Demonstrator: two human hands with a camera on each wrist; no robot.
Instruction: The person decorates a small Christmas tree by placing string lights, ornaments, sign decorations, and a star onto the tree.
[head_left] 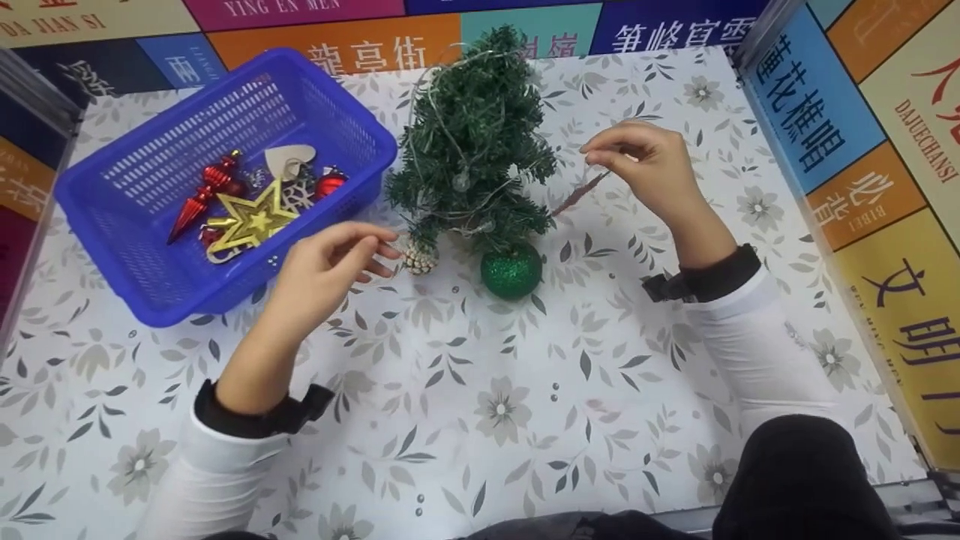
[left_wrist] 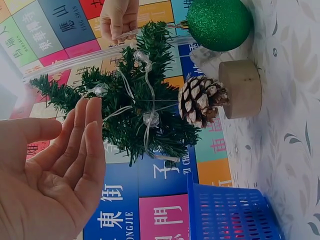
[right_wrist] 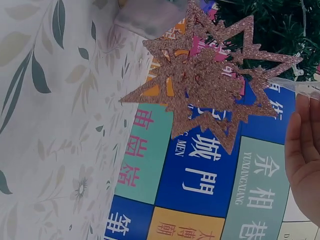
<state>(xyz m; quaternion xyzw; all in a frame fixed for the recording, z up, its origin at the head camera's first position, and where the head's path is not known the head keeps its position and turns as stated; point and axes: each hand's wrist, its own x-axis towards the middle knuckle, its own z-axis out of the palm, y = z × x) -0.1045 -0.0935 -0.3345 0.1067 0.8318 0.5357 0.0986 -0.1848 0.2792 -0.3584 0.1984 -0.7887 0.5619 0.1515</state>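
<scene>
A small green Christmas tree (head_left: 480, 127), wound with a clear light string, stands on a round wooden base (left_wrist: 245, 87). A glittery green ball (head_left: 511, 271) and a pinecone (left_wrist: 200, 100) hang low on it. To the right of the tree, my right hand (head_left: 645, 165) pinches the clear loop of a rose-pink glitter star ornament (right_wrist: 210, 82). That star appears nearly edge-on in the head view, close to the lower right branches. My left hand (head_left: 330, 270) holds nothing; its fingers are loosely bent, left of the pinecone.
A blue plastic basket (head_left: 135, 277) stands left of the tree. Inside lie a gold star (head_left: 259, 221), a red spindle-shaped ornament (head_left: 196, 206), a white heart (head_left: 289, 159) and a red ball (head_left: 330, 181). Printed panels (head_left: 817, 97) wall the floral-covered table (head_left: 495, 360).
</scene>
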